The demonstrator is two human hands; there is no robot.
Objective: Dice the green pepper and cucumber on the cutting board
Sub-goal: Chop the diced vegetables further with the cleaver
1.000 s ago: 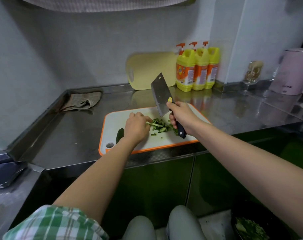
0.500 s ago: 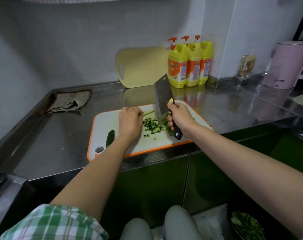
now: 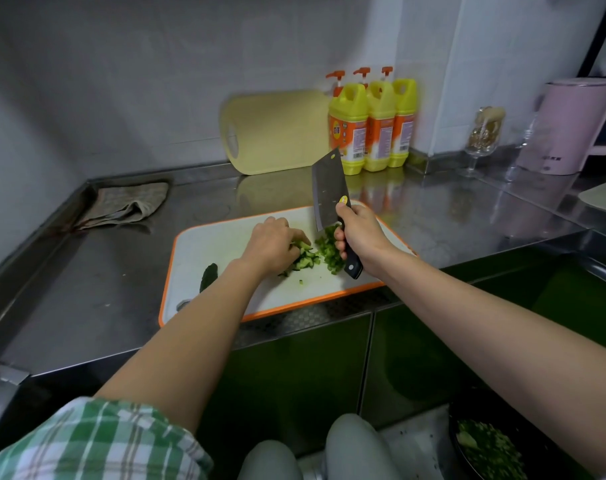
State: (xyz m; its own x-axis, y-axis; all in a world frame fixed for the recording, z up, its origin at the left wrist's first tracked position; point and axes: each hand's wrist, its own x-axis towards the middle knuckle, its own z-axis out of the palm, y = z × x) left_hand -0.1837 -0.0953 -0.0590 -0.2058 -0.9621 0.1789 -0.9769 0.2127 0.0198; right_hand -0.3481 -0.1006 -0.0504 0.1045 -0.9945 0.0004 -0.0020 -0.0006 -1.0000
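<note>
The right hand (image 3: pixel 358 233) is gripping the cleaver (image 3: pixel 327 192) above the diced pile (image 3: pixel 324 252) mid cutting board (image 3: pixel 218 244). The left hand (image 3: pixel 268 245) is touching it with bent fingers, any pinch hidden. Most dicing is looking done, with one dark piece (image 3: pixel 208 276) lying uncut toward the board's left end.

diced green pieces (image 3: pixel 324 252): heaped mid-board | dark green piece (image 3: pixel 208 276): lying left | cutting board (image 3: pixel 204 244): white, orange-rimmed

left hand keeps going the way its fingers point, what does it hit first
The left hand meets the diced green pieces first, just ahead of it; beyond them likely the cleaver blade the right hand holds, though depth is unclear.
</note>
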